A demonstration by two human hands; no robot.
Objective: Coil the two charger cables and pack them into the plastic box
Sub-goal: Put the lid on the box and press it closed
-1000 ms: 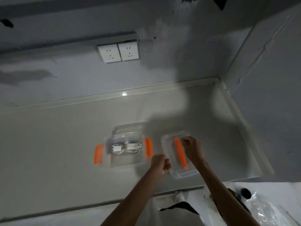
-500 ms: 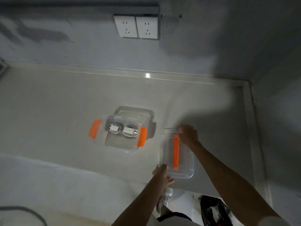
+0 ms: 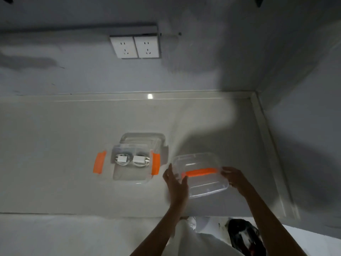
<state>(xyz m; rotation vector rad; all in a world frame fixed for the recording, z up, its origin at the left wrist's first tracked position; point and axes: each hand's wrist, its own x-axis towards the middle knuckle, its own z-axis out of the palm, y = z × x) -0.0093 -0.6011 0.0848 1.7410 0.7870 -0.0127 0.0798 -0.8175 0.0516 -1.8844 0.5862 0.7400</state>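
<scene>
A clear plastic box [image 3: 127, 175] with orange latches [image 3: 99, 162] stands open in the middle of the pale counter. Inside it lie two coiled white charger cables with their plugs, one on the left [image 3: 121, 159] and one on the right [image 3: 140, 160]. To the right of the box is the clear lid [image 3: 197, 159] with its orange handle [image 3: 200, 172] running left to right. My left hand [image 3: 177, 182] grips the lid's left end between thumb and fingers. My right hand [image 3: 234, 177] holds its right end with curled fingers. Whether the lid is raised off the counter I cannot tell.
Two white wall sockets [image 3: 135, 47] sit on the back wall. A raised lip [image 3: 267, 145] and a side wall bound the counter on the right. The counter's front edge [image 3: 92, 213] runs below the box. A black object [image 3: 243, 235] lies on the floor.
The lid has been turned from lengthwise to crosswise, its handle now running left to right. My left hand moved from the lid's near end to its left end. The box has not moved.
</scene>
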